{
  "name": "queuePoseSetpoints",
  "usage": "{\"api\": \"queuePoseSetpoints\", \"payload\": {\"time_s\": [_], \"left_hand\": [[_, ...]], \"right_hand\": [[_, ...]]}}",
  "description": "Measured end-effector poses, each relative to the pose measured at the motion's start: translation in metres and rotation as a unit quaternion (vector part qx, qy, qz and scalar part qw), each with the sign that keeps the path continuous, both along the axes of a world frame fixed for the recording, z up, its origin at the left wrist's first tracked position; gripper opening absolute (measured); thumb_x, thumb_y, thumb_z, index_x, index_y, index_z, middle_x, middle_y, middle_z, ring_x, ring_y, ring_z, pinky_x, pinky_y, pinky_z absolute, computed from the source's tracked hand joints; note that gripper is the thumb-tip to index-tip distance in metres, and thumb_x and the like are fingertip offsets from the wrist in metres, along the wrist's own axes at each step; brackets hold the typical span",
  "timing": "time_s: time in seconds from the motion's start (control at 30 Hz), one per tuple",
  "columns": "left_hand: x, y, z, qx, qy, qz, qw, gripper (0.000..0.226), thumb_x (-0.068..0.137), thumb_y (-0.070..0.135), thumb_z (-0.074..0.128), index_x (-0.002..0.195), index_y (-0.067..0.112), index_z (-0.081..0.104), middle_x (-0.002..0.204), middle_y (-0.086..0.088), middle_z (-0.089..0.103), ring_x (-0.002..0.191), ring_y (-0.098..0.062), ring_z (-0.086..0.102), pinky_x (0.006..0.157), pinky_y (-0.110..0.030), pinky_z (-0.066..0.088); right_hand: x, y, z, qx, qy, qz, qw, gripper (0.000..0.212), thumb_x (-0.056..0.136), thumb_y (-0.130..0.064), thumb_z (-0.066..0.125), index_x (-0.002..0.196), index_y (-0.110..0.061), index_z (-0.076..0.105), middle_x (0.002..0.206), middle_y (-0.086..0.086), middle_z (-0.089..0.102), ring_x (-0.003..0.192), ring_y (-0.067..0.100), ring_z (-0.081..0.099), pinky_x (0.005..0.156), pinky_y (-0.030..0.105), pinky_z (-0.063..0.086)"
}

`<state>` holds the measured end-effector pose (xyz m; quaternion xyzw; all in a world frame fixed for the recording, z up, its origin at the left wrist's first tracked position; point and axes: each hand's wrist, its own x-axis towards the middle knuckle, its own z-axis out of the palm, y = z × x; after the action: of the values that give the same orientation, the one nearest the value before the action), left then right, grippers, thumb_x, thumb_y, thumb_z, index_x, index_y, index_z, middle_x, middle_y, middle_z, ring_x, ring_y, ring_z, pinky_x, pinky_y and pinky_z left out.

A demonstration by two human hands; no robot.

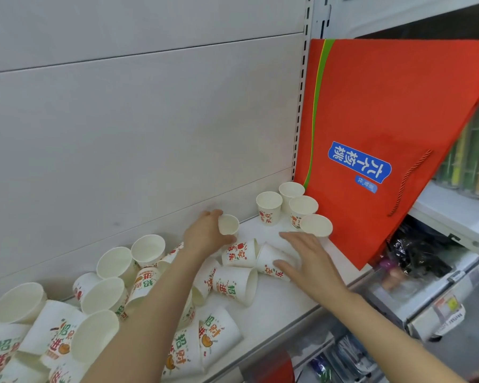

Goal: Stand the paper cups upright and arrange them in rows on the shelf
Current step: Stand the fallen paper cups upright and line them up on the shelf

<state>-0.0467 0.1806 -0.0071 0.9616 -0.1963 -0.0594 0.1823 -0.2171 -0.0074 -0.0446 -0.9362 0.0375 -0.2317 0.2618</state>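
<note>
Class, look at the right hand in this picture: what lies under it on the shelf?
Under the right hand lies a tipped cup, its mouth facing left against another fallen cup. The palm covers the cup's base end, so whether the fingers touch it cannot be seen.

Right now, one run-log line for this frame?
left hand: grips small white paper cup | right hand: open over tipped printed cup | upright cups: beside red paper bag

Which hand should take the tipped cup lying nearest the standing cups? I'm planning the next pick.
Probably the right hand: it is open, and its fingers already rest on that tipped cup. The left hand is busy holding another cup.
</note>
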Motion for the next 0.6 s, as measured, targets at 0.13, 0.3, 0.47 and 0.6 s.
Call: {"api": "queuePoseSetpoints", "payload": {"time_s": [0.13, 0.3, 0.47, 0.6], "left_hand": [[-0.002, -0.022, -0.004, -0.015, -0.03, 0.008, 0.999, 0.08, 0.077, 0.05, 0.072, 0.143, 0.025, 0.036, 0.141, -0.001, 0.043, 0.12, -0.024, 0.053, 0.09, -0.038, 0.047], [-0.009, -0.034, -0.004, -0.082, 0.003, -0.01, 0.997, 0.082, 0.078, 0.043, 0.074, 0.146, 0.021, 0.033, 0.148, -0.002, 0.033, 0.122, -0.026, 0.051, 0.093, -0.039, 0.047], [-0.014, -0.007, 0.003, -0.107, -0.057, -0.12, 0.985, 0.039, 0.081, 0.028, 0.072, 0.118, 0.025, 0.062, 0.116, 0.004, 0.06, 0.103, -0.015, 0.059, 0.086, -0.034, 0.05], [-0.021, -0.005, 0.003, -0.053, 0.031, -0.179, 0.982, 0.047, 0.077, 0.025, 0.075, 0.121, 0.024, 0.062, 0.119, 0.006, 0.063, 0.102, -0.012, 0.059, 0.092, -0.033, 0.049]], "right_hand": [[0.007, 0.009, -0.008, -0.015, 0.086, -0.008, 0.996, 0.07, 0.083, -0.044, 0.067, 0.142, -0.02, 0.039, 0.141, -0.003, 0.044, 0.129, 0.019, 0.036, 0.105, 0.028, 0.03], [0.016, 0.017, 0.0, -0.052, 0.143, -0.026, 0.988, 0.067, 0.086, -0.043, 0.064, 0.142, -0.018, 0.036, 0.137, 0.003, 0.048, 0.122, 0.025, 0.042, 0.099, 0.032, 0.033], [0.011, 0.019, -0.008, -0.018, 0.129, -0.062, 0.989, 0.066, 0.084, -0.042, 0.064, 0.14, -0.019, 0.037, 0.129, 0.005, 0.052, 0.116, 0.024, 0.047, 0.093, 0.033, 0.04], [-0.003, 0.017, -0.017, 0.081, 0.04, -0.1, 0.991, 0.077, 0.081, -0.035, 0.068, 0.145, -0.022, 0.028, 0.142, 0.001, 0.041, 0.129, 0.019, 0.038, 0.099, 0.032, 0.039]]}}
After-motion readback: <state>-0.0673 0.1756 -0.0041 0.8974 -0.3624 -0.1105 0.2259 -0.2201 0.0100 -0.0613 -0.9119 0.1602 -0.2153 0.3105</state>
